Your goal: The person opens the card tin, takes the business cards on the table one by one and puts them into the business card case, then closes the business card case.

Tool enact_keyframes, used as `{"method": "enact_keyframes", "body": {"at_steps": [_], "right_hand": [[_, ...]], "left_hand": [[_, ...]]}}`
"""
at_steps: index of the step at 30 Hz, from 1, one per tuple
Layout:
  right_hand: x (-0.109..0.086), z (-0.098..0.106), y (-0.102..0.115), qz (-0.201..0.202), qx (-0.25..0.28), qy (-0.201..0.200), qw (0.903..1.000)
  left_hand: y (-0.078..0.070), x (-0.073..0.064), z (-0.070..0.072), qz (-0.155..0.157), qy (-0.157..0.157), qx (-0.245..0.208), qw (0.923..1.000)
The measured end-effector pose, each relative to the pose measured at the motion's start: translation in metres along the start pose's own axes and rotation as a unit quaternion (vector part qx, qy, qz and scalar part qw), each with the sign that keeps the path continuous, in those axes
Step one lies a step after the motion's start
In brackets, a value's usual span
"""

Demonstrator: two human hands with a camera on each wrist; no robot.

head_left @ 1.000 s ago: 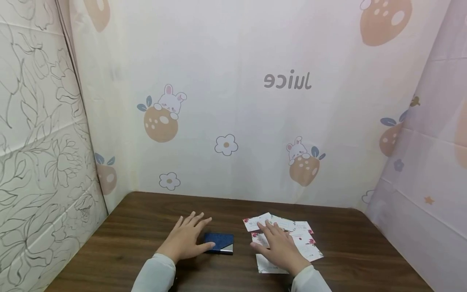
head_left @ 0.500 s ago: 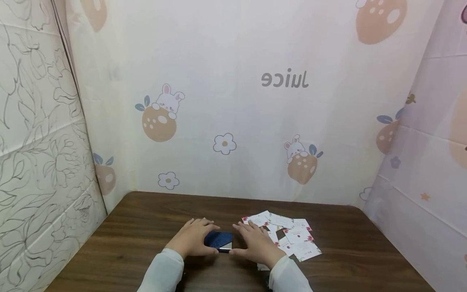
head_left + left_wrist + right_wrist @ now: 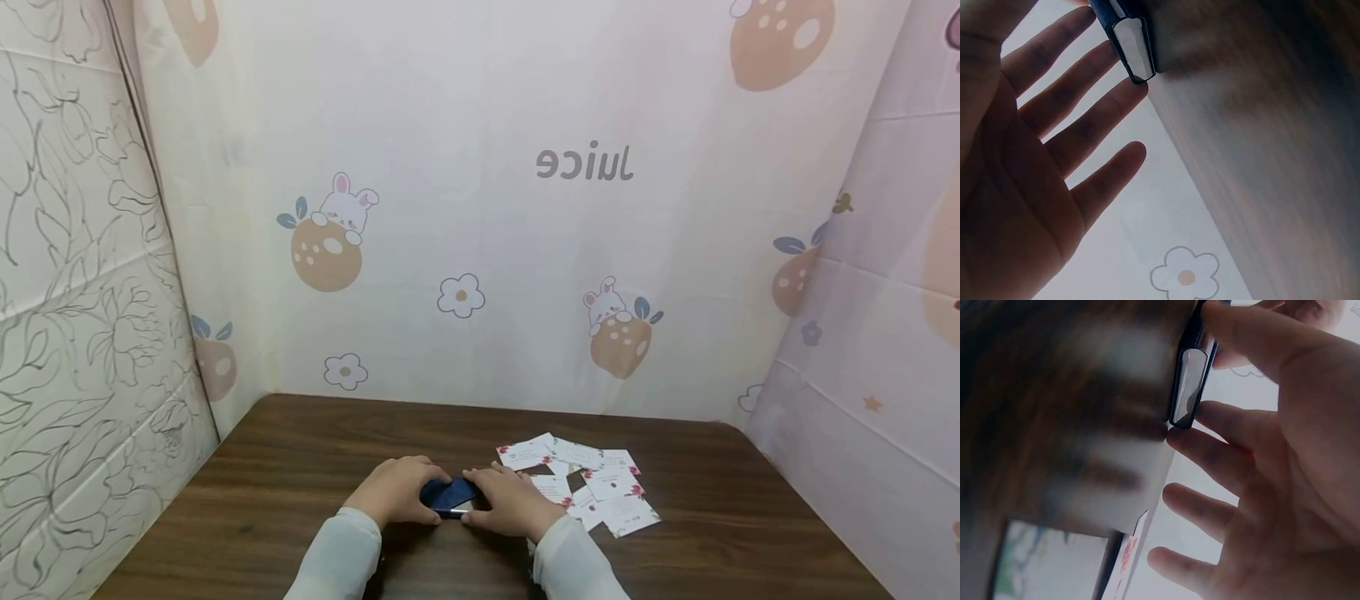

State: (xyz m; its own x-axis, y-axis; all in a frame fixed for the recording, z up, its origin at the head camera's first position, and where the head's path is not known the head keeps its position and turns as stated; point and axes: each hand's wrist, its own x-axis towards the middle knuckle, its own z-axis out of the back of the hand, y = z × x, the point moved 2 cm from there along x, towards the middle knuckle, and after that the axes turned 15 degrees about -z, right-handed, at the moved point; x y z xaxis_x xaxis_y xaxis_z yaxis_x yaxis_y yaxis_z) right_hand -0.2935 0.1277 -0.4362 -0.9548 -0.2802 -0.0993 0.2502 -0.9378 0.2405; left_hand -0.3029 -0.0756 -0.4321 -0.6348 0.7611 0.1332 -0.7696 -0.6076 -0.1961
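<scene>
A small dark blue card case (image 3: 448, 493) with a silver corner lies flat on the brown table, between the two hands. My left hand (image 3: 396, 490) grips its left end, thumb at the near edge and fingers at the far edge. At the right end, my right hand (image 3: 512, 500) pinches it, thumb in front and index finger behind. The left wrist view shows the case's pale end (image 3: 1135, 50) against the fingertips. In the right wrist view, the thumb and fingers sit on either side of the case (image 3: 1190, 387), while the lower fingers spread away from it.
Several white cards with red floral corners (image 3: 632, 517) lie spread and overlapping just right of the right hand, partly hidden by that arm. A printed curtain (image 3: 465, 217) hangs behind the table's (image 3: 300, 467) far edge.
My right hand has moved left from over the cards to the case. My left hand has moved slightly right, and both hands have closed on its ends.
</scene>
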Motion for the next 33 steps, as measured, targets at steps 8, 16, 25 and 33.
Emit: {"method": "enact_keyframes", "body": {"at_steps": [8, 16, 25, 33], "right_hand": [[0.0013, -0.0005, 0.0013, 0.000, 0.005, -0.003, 1.0000], [0.0032, -0.0023, 0.0002, 0.006, 0.002, -0.003, 1.0000], [0.0023, -0.0042, -0.0004, 0.001, -0.008, -0.010, 0.9999], [0.0011, -0.0014, 0.0007, 0.004, -0.002, -0.017, 0.9998]], "left_hand": [[0.0007, 0.0018, 0.0027, -0.003, 0.000, -0.001, 1.0000], [0.0016, 0.0028, -0.0004, -0.008, -0.005, -0.007, 0.9999], [0.0038, 0.0012, -0.0034, -0.010, -0.001, -0.007, 0.9999], [0.0056, 0.0025, -0.0022, -0.015, -0.001, -0.009, 0.9998]]}}
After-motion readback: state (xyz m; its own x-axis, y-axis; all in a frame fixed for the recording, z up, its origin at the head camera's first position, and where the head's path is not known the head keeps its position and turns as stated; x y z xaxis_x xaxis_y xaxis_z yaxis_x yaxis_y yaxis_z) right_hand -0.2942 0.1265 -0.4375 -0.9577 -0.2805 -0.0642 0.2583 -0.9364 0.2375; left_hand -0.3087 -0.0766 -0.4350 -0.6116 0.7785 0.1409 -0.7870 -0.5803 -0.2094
